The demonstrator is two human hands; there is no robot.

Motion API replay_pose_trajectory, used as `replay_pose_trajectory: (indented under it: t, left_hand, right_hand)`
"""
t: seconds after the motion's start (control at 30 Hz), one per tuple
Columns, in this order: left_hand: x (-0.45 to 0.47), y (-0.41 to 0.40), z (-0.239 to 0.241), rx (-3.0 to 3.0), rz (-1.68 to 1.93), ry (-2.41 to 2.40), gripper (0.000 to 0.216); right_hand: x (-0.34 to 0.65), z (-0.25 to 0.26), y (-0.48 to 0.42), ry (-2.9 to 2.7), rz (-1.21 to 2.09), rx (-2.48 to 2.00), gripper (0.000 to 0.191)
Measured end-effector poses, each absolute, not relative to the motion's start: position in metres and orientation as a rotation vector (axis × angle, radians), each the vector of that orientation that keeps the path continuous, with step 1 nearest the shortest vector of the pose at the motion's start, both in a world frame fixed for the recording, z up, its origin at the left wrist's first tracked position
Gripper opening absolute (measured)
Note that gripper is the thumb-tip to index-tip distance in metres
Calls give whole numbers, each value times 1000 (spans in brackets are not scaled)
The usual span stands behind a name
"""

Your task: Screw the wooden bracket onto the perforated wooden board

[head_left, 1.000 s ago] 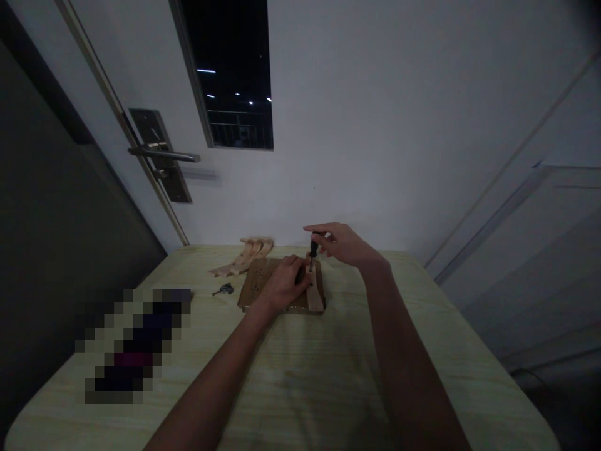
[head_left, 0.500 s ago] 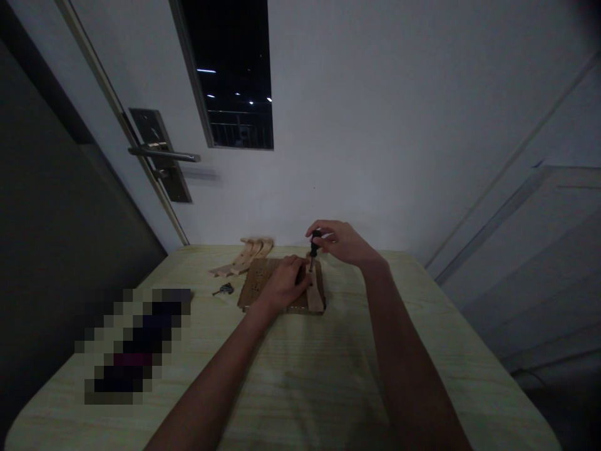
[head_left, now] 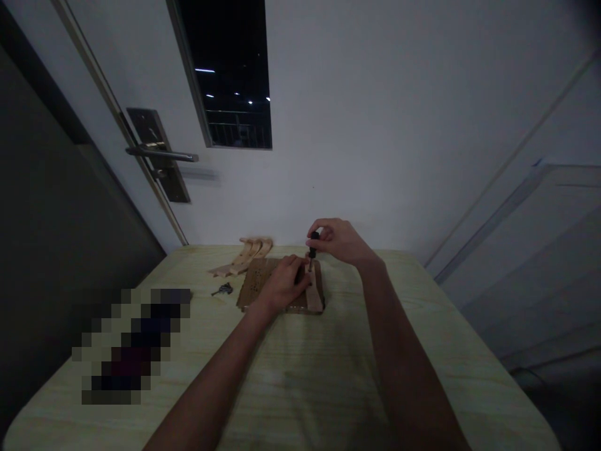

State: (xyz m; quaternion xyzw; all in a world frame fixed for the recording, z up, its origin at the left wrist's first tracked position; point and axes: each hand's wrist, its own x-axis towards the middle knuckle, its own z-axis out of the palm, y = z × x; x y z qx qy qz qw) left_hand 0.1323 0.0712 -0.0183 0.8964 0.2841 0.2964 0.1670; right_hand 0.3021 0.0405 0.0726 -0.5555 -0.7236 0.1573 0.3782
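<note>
A brown wooden board (head_left: 256, 285) with small holes lies at the far middle of the pale table (head_left: 300, 376). A light wooden strip (head_left: 314, 299) stands on the board's right side. My left hand (head_left: 282, 283) is closed over the board, its fingers pinched against the strip. My right hand (head_left: 340, 241) is wrapped round the black handle of a small screwdriver (head_left: 312, 245), held upright with its tip on the strip's upper end.
Several curved light wooden pieces (head_left: 244, 257) lie behind the board by the wall. A small dark cluster of screws (head_left: 223, 289) sits left of the board. A blurred-out patch (head_left: 131, 344) covers the table's near left. A door with a metal handle (head_left: 162, 153) stands at the left.
My right hand's fingers, spread a second ago, have curled round the screwdriver handle and shifted slightly. My left hand stays on the board.
</note>
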Motion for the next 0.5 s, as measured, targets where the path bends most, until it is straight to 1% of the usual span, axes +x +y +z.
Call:
replay_pose_trajectory:
  t: [0.17,0.4,0.5]
  left_hand:
    - [132,70,-17,2544,843,813,22]
    - [131,73,-22,2549,865,796,24]
    - [131,73,-23,2548,868,799,24]
  right_hand:
    - [303,72,40,-1849,394,-1449,15]
    - [304,74,40,-1850,176,-1566,30]
    - [302,73,42,-1860,144,-1511,28]
